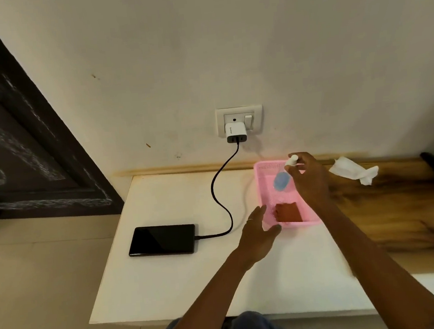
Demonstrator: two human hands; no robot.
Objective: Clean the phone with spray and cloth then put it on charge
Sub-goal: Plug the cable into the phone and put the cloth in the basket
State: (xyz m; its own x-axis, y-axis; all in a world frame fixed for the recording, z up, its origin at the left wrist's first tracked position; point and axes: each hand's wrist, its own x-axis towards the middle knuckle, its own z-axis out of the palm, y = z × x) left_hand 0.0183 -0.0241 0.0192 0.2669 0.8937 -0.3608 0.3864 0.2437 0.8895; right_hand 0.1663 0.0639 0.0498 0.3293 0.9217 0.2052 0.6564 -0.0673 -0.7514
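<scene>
My right hand (307,174) grips a small blue spray bottle (281,181) over the pink plastic basket (263,184); my left hand (259,230) hovers open. The black phone (162,240) lies on the white bench (181,280), cable (220,203) plugged in; the charger's (235,132) logo is unreadable.

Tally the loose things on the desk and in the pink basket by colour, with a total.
Black: 2, phone and charging cable
Pink: 1, basket
Blue: 1, spray bottle, held by the right hand
Brown-red: 1, cloth in the basket
White: 1, crumpled tissue
Total: 6
</scene>
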